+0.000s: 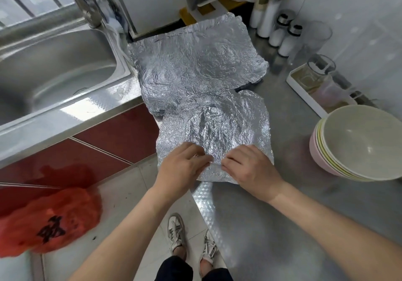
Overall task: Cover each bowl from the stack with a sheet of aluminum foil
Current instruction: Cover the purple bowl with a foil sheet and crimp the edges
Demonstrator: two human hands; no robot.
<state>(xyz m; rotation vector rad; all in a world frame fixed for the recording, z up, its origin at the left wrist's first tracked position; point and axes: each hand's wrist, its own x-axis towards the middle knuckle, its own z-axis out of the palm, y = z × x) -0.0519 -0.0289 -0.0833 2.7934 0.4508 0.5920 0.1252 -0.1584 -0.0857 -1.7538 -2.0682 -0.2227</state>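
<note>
A crinkled sheet of aluminum foil lies draped over a round shape, a bowl hidden beneath it, near the counter's front edge. My left hand and my right hand sit side by side on the sheet's near edge, fingers curled and pinching the foil down. Behind it, two more foil sheets, one at the back right and one at the left, cover round shapes. A stack of several uncovered bowls, cream on top and pink at the bottom, stands on the right.
The steel counter ends at a patterned front edge by my hands. A steel sink lies to the left. Salt shakers, a glass, and a white tray with jars line the back right. A red plastic bag hangs low left.
</note>
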